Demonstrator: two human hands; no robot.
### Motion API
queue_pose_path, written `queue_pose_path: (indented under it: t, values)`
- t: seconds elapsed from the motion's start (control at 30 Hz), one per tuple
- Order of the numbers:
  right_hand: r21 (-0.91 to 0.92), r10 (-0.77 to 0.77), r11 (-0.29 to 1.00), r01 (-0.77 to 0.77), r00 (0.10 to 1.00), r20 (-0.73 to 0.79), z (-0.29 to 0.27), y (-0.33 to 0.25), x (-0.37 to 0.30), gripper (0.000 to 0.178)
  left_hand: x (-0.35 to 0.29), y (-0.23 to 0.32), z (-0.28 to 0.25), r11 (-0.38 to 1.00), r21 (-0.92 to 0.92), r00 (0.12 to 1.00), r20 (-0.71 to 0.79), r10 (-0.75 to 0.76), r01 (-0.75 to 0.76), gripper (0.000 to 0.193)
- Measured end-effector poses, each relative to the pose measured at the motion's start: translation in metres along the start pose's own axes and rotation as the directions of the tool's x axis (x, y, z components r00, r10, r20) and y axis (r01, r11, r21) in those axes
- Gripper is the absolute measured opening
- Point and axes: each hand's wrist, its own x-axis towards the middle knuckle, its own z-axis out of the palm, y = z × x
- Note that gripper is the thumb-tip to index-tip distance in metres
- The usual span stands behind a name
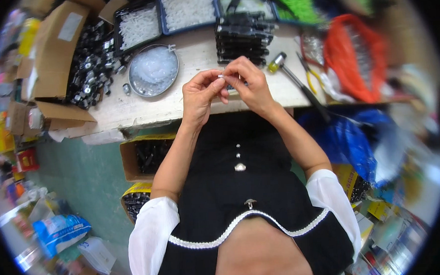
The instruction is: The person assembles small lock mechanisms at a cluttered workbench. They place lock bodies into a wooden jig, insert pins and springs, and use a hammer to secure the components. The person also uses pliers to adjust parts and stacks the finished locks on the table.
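Well left of your grip stands an open brown cardboard box (57, 64), with a heap of small black and silver parts (89, 69) beside it. Nearer your grip, on the same side, a round silver metal dish (153, 94) holds a mound of translucent whitish pieces (151, 69). Your bare left hand (201, 93) has thumb and forefinger pinched on a small white plastic-looking piece (221, 76), held over the pale worktop (124, 111). It is probably light and fairly stiff, perhaps slippery, and tiny enough to pop out of a hard squeeze; take it by its sides with just your fingertip pads. Your bare right hand (253, 86) meets it from the right, fingertips close about the piece, though I cannot tell whether they clamp it. Just beyond your grip sits a stack of long black parts (243, 39); to the right lie a yellow-faced hammer with a dark handle (307, 91) and yellow-handled pliers (309, 80), with a bright red plastic bag (333, 47) farther right
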Motion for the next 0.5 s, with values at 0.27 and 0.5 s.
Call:
queue_pose_path:
  t: [0.27,0.5]
  values:
    - [-0.320,-0.053,0.943,0.092,0.990,0.127,0.000,0.022,-0.009,0.006,-0.003,0.010,-0.015,0.901,0.433,0.992,-0.086,0.088,-0.042,0.020]
    - [-0.482,-0.044,0.864,0.146,0.975,0.216,0.006,0.031,-0.017,0.008,0.001,0.000,-0.032,0.702,0.702,0.981,-0.030,0.194,-0.118,0.019]
